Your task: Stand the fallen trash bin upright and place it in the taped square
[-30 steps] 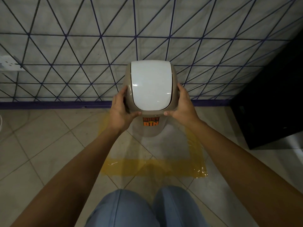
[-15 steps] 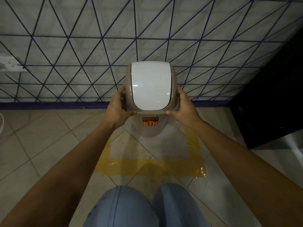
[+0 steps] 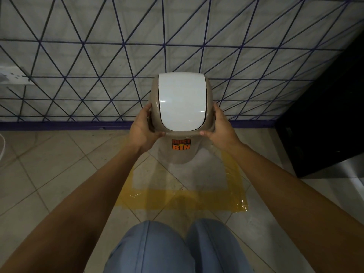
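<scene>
The trash bin is beige with a white swing lid and an orange "DUST BIN" label. It stands upright over the far part of the yellow taped square on the tiled floor. My left hand grips the left side of the lid rim. My right hand grips the right side. The bin's base is hidden from above, so I cannot tell whether it rests on the floor.
A wall with a dark triangle pattern rises just behind the bin. A black cabinet stands at the right. A white socket sits on the wall at far left. My knees are at the bottom.
The bin and both hands have stayed almost in place over the taped square. The view has shifted slightly, showing more of the square's left side.
</scene>
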`<state>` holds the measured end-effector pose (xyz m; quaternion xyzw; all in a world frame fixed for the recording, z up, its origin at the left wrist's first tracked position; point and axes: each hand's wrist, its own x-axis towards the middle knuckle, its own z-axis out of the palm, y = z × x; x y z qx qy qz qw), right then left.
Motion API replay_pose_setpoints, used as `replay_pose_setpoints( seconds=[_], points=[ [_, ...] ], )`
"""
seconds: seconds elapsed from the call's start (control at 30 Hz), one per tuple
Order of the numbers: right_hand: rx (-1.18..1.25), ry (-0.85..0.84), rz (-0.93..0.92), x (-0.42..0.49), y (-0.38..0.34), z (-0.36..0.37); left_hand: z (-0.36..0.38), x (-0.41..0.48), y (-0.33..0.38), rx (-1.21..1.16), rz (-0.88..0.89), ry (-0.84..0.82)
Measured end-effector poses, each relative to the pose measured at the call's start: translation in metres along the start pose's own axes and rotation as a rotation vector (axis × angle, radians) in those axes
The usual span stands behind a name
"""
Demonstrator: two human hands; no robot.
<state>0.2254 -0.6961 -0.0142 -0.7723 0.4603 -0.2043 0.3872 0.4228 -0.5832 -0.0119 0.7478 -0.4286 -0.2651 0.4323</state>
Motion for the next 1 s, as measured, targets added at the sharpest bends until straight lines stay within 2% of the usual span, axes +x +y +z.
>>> replay_pose_setpoints(
  seconds=[0.2, 0.53, 0.83, 1.0],
  points=[
    [-0.086, 0.030, -0.016, -0.002, -0.004, 0.002, 0.001, -0.001, 0.003, 0.113, 0.035, 0.053],
    [-0.087, 0.063, -0.014, -0.002, -0.012, 0.010, 0.011, -0.006, 0.002, 0.133, 0.091, 0.093],
    [-0.115, 0.006, -0.004, -0.005, -0.017, -0.001, 0.010, -0.007, 0.005, 0.223, 0.111, 0.155],
    [-0.140, 0.039, 0.076, -0.015, -0.048, -0.028, -0.003, -0.017, 0.054, 0.302, 0.139, 0.194]
  ],
)
